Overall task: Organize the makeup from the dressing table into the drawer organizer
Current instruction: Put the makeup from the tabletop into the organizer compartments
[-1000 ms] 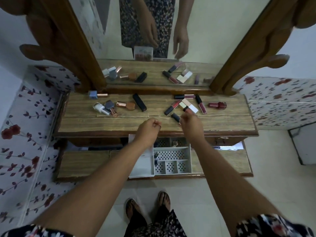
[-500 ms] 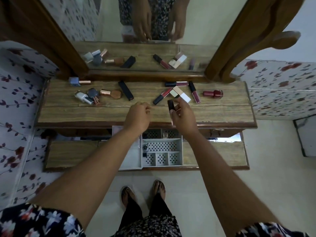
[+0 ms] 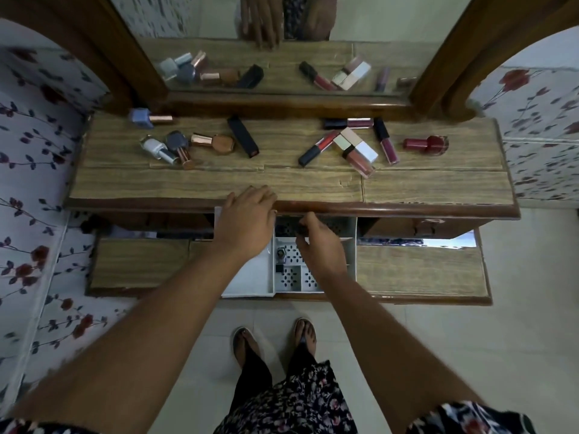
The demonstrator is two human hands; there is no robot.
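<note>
Fingers of the right hand (image 3: 316, 242) pinch a small dark tube, hard to make out, over the back of the white drawer organizer (image 3: 351, 261). Left hand (image 3: 247, 220) rests loosely curled and empty on the bench (image 3: 219, 183) edge. Lower the tube straight into a free compartment — the overhanging lip sits close above. More makeup (image 3: 354, 148) waits near the mirror, with bare wood in front.
</note>
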